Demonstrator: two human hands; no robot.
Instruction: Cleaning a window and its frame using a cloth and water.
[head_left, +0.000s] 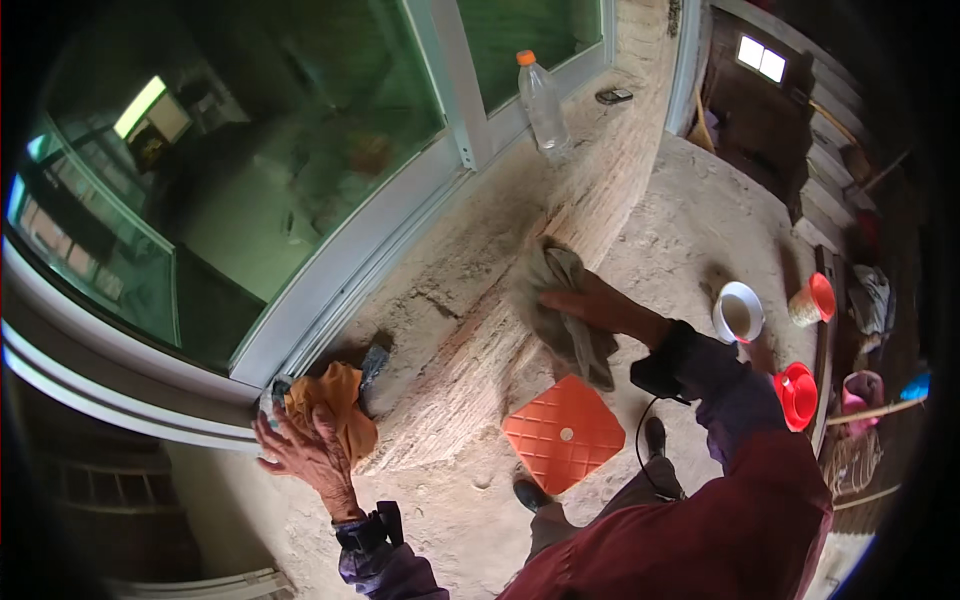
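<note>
My right hand (577, 300) is closed on a grey-brown cloth (559, 330), which hangs at the front edge of a rough stone window sill (480, 262). At the lower left, my left hand (311, 457) has its fingers spread in front of an orange cloth (334, 401); whether the fingertips touch it I cannot tell. Beside the orange cloth lies a dark crumpled piece (374, 365). Along the sill's back runs a sliding window's metal frame (352, 262) with large glass panes (315, 150).
A clear plastic bottle (544, 109) with an orange cap and a mobile phone (614, 96) are on the sill. Near my feet is a red plastic stool (566, 435). To the right stand a white bucket (738, 311), a red-rimmed container (814, 300) and a red basin (796, 397).
</note>
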